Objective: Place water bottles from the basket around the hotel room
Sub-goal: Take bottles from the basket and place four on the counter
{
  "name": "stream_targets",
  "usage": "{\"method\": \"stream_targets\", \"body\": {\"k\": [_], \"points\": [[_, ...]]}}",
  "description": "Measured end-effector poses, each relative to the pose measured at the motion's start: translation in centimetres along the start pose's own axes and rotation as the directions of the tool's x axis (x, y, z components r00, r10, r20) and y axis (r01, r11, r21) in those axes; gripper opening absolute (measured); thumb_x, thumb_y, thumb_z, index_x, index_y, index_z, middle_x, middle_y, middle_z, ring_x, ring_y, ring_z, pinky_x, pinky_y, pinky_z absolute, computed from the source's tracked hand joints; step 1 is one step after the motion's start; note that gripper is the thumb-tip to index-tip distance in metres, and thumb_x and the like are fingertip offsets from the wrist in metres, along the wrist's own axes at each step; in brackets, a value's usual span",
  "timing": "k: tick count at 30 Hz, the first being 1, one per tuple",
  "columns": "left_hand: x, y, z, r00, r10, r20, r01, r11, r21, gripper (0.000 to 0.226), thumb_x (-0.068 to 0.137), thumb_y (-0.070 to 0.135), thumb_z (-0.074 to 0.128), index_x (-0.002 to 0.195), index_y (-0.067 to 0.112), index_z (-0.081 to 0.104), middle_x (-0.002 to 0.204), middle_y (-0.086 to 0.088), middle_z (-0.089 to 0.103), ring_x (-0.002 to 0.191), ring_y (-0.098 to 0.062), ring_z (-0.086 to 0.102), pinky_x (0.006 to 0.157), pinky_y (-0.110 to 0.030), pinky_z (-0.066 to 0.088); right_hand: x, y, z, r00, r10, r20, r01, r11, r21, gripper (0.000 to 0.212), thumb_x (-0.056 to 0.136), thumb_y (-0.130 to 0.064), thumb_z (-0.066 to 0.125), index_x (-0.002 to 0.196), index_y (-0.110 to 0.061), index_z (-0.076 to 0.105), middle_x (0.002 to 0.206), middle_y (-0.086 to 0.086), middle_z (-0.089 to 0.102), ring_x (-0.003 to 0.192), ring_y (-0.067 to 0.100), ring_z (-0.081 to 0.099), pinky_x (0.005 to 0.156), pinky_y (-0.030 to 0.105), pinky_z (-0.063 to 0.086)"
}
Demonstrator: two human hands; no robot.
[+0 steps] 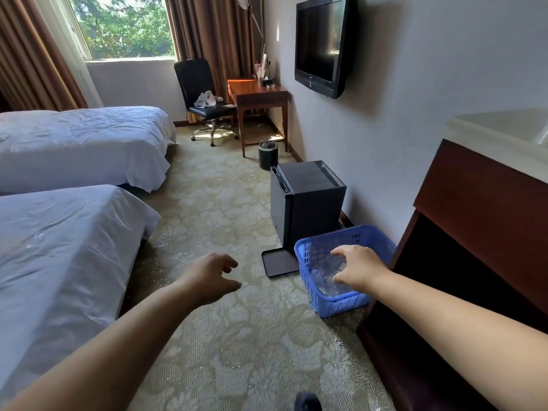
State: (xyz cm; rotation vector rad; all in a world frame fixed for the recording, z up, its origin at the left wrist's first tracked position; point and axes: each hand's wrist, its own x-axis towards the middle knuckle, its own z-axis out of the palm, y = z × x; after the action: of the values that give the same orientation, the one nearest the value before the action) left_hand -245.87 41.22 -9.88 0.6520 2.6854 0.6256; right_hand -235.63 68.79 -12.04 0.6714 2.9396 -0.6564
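A blue plastic basket (307, 283) stands on the carpet by the right wall. Clear water bottles (324, 275) lie inside it, partly hidden by my right hand. My right hand (358, 269) hovers over the basket with fingers spread, holding nothing. My left hand (212, 277) hangs over the carpet to the left of the basket, fingers loosely curled and apart, empty.
A black mini fridge (308, 200) and a black tray (280, 262) sit just behind the basket. A dark wooden cabinet (474, 232) is at the right. Two white beds (59, 232) fill the left. A desk (258, 93), chair (201, 93) and bin (267, 154) stand far back.
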Motion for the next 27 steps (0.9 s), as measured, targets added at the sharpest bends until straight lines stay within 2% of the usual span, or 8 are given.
{"method": "stream_targets", "body": {"k": [4,9,14,22,27], "points": [[5.1,-0.5,-0.6,1.000,-0.016,0.008,0.016,0.999,0.029,0.050,0.077,0.032,0.073,0.122,0.020,0.059,0.119,0.000,0.064,0.104,-0.013,0.060,0.081,-0.023,0.052,5.7,0.5,-0.3,1.000,0.024,0.016,-0.024,1.000,-0.001,0.055,0.073,-0.017,0.068,0.126,-0.024,0.056,0.127,0.002,0.061,0.117,0.024,0.055,0.095,0.036,0.048],[13.4,0.7,-2.3,0.999,-0.026,-0.028,0.027,0.998,0.049,0.050,0.078,0.030,0.071,0.124,0.018,0.058,0.120,-0.002,0.064,0.107,-0.015,0.059,0.086,-0.026,0.049,13.4,0.6,-1.3,0.999,0.001,0.047,-0.001,1.000,0.006,0.059,0.072,-0.016,0.068,0.129,-0.024,0.054,0.128,0.001,0.061,0.117,0.022,0.056,0.094,0.032,0.048],[21.9,2.8,-2.8,0.999,0.000,0.038,-0.002,0.998,0.055,0.050,0.078,0.032,0.071,0.124,0.019,0.057,0.120,0.000,0.063,0.107,-0.014,0.059,0.085,-0.026,0.051,20.7,1.7,-2.9,0.996,0.023,0.084,-0.024,1.000,0.009,0.059,0.075,-0.016,0.067,0.131,-0.022,0.052,0.133,0.001,0.057,0.121,0.021,0.053,0.097,0.034,0.047],[33.2,6.6,-2.2,0.992,0.089,0.088,-0.094,0.994,0.048,0.049,0.078,0.029,0.071,0.124,0.018,0.057,0.121,-0.001,0.063,0.111,-0.015,0.058,0.093,-0.028,0.049,28.9,5.3,-4.6,0.990,0.096,0.101,-0.104,0.991,0.080,0.062,0.071,-0.023,0.074,0.129,-0.022,0.054,0.124,0.001,0.062,0.112,0.017,0.058,0.086,0.024,0.044],[38.9,9.4,-1.0,0.970,0.173,0.169,-0.189,0.979,0.078,0.049,0.079,0.027,0.070,0.125,0.016,0.057,0.121,-0.002,0.063,0.111,-0.017,0.059,0.091,-0.029,0.050,31.5,7.6,-5.2,0.981,0.175,0.080,-0.184,0.976,0.121,0.063,0.069,-0.030,0.077,0.128,-0.023,0.055,0.124,0.001,0.062,0.112,0.017,0.058,0.086,0.023,0.042]]}}
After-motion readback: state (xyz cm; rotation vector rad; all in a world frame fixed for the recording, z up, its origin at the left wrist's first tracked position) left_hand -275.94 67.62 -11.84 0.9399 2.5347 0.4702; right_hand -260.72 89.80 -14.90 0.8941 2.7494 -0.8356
